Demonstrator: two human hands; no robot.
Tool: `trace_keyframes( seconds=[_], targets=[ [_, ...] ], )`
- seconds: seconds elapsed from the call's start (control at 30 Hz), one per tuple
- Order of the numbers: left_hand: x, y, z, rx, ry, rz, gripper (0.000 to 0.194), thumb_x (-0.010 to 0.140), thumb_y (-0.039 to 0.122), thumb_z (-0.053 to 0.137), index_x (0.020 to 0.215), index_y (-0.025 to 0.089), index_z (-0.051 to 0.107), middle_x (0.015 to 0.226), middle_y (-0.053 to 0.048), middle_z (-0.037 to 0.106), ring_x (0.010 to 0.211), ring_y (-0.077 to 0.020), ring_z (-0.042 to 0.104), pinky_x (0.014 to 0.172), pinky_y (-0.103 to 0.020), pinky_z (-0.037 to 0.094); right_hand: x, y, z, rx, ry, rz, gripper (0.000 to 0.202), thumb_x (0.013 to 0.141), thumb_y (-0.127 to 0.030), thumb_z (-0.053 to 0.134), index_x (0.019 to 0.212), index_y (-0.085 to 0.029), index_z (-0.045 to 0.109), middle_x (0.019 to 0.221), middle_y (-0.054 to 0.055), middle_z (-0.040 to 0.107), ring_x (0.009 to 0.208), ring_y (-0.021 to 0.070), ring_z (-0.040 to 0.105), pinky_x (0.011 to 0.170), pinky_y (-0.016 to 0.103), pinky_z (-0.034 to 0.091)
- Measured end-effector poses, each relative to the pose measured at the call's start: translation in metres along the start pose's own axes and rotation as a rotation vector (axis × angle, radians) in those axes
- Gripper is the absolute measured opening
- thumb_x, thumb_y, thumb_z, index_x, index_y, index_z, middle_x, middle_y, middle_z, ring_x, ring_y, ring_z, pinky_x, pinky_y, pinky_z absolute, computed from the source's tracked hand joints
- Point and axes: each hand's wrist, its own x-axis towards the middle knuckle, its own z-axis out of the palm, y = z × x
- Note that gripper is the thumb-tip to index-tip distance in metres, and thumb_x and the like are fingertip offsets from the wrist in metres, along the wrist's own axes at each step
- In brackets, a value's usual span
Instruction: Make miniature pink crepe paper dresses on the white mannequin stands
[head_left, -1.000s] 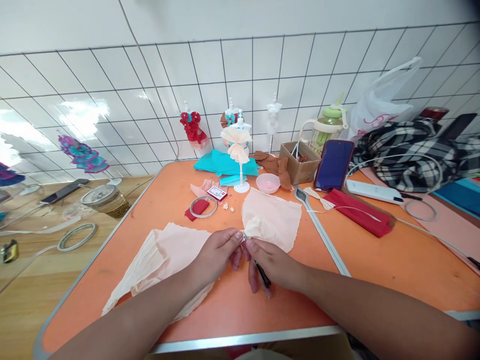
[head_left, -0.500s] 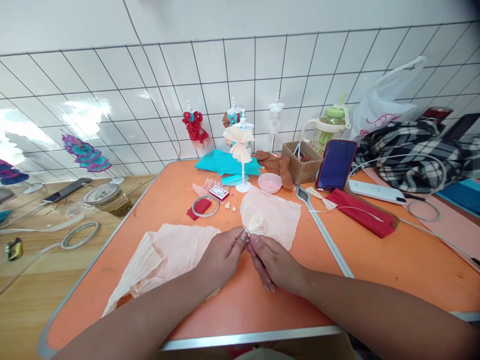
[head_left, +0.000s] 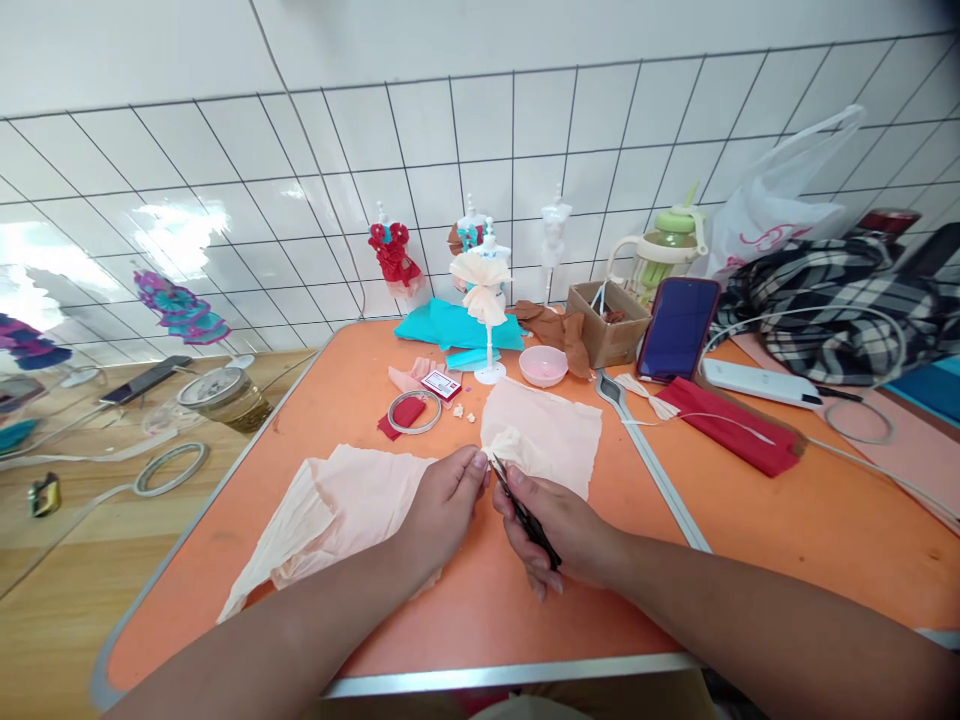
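Observation:
My left hand (head_left: 448, 500) pinches a gathered piece of cream crepe paper (head_left: 510, 448) between thumb and fingertips. In my right hand (head_left: 559, 520) is a pair of black thread snips (head_left: 531, 522), its tips pointing at the pinched end of the paper; whether the blades touch it I cannot tell. Beneath the gathered piece lies a flat cream crepe paper sheet (head_left: 568, 425). Another, larger crumpled cream sheet (head_left: 349, 500) lies left of my left hand, partly hidden under my forearm. Beyond both hands stands a small white dress form (head_left: 489, 340) with a cream paper bow on it.
Behind are a pink bowl (head_left: 543, 368), turquoise paper (head_left: 427, 325), a cardboard box (head_left: 616, 330) and a phone (head_left: 679, 328). A tape roll (head_left: 415, 428) lies over red paper. Folded red paper (head_left: 739, 425) sits at right, a lidded jar (head_left: 225, 397) at left.
The black snips now show plainly in my right hand, which has turned and drawn slightly away from my left. The left hand has shifted slightly left, still pinching the paper.

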Motion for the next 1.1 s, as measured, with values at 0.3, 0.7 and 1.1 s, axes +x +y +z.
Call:
trace_keyframes(
  seconds=[0.3, 0.7, 1.1],
  targets=[
    [-0.0027, 0.0017, -0.0002, -0.082, 0.019, -0.008, 0.04, 0.093, 0.044, 0.039, 0.063, 0.018, 0.043, 0.054, 0.005, 0.04, 0.051, -0.0099, 0.039, 0.05, -0.021, 0.035, 0.0004, 0.0003, -0.0006, -0.117, 0.121, 0.056, 0.045, 0.091, -0.062, 0.027, 0.078, -0.021, 0.04, 0.036, -0.011, 0.041, 0.023, 0.0064, 0.032, 0.031, 0.021, 0.045],
    [-0.0043, -0.0021, 0.0054, -0.116, -0.059, 0.025, 0.04, 0.093, 0.044, 0.04, 0.065, 0.017, 0.05, 0.052, 0.005, 0.04, 0.05, -0.0093, 0.036, 0.048, -0.022, 0.032, 0.0013, 0.0044, -0.0006, -0.199, 0.087, -0.051, 0.043, 0.091, -0.061, 0.028, 0.078, -0.021, 0.037, 0.035, -0.013, 0.039, 0.023, 0.0063, 0.032, 0.035, 0.023, 0.048],
    [-0.0055, 0.0034, 0.0063, -0.292, -0.063, -0.002, 0.039, 0.089, 0.044, 0.046, 0.06, 0.018, 0.044, 0.05, 0.005, 0.039, 0.048, -0.0094, 0.039, 0.048, -0.021, 0.037, -0.0006, -0.0008, -0.0005, -0.201, 0.04, -0.071, 0.042, 0.092, -0.059, 0.032, 0.078, -0.02, 0.042, 0.035, -0.012, 0.037, 0.022, 0.006, 0.03, 0.032, 0.021, 0.046]
  ],
)
